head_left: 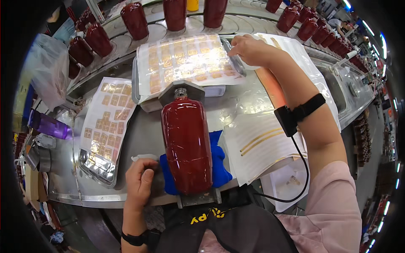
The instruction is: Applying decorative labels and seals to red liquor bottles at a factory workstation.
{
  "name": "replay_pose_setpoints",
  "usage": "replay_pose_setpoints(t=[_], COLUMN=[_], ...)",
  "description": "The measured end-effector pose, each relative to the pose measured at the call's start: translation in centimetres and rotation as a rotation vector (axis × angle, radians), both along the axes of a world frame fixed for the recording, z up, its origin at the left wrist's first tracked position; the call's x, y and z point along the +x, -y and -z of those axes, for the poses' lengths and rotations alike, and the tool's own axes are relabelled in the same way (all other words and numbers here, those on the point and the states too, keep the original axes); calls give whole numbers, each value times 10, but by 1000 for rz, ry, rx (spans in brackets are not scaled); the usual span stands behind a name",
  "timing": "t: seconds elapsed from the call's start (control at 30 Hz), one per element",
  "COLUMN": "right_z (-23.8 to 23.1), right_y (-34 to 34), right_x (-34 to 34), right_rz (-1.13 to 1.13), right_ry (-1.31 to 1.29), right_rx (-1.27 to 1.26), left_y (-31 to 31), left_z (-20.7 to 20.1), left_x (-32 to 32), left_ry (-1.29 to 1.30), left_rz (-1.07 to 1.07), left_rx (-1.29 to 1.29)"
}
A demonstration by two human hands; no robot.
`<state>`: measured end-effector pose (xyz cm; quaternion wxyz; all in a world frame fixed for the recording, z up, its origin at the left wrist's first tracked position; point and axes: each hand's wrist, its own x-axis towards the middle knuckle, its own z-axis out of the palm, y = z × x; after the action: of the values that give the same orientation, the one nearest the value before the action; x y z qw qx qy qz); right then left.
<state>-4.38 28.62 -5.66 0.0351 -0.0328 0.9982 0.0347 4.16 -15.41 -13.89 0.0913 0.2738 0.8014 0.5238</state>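
Note:
A glossy dark red bottle (185, 143) lies on a metal stand in front of me, its bare clear neck pointing away. Blue cloth (219, 162) shows at both sides of its base. My left hand (141, 181) rests at the table's front edge left of the bottle, fingers curled in; a white cloth (144, 157) lies just behind it, and anything inside the hand is hidden. Stretched forward, my right hand (253, 50) has its fingers pinched at the right end of a tray bearing a sheet of gold decals (185, 59). Whatever the fingertips hold is too small to make out.
Another gold decal sheet (107, 122) lies on a metal tray at left. White sheets with gold strips (253, 147) are stacked at right. A purple bottle (48, 125) and plastic bag (48, 67) are far left. Red bottles (135, 21) stand on a conveyor behind.

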Motion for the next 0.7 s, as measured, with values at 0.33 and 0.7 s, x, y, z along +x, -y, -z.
replay_pose_setpoints(t=[0.33,0.7], right_z=[13,41], right_y=[3,-37], right_x=[-10,-127], right_rz=[-40,257], right_ry=[-25,111], right_rx=[69,236], left_y=[10,15], left_z=[0,9], left_x=[-5,-6], left_ry=[4,55], left_rz=[35,9], left_rx=[33,52])
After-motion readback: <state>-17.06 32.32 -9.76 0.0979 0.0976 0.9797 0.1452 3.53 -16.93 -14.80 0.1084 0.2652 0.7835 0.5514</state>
